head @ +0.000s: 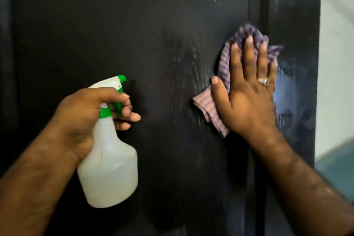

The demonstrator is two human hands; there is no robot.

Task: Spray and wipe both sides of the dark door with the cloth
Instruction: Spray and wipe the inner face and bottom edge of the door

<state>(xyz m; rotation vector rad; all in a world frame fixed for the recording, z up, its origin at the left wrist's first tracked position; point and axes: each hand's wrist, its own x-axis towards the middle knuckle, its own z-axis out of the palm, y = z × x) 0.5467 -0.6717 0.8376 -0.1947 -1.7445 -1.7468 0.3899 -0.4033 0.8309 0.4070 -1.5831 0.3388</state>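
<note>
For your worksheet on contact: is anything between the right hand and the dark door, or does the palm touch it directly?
Yes. The striped cloth lies between the right hand and the dark door; flat fingers press it against the wet-streaked panel. The left hand holds the spray bottle off to the side.

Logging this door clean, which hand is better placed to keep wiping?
Right. The right hand presses the cloth flat against the dark door; the left hand grips the spray bottle.
</note>
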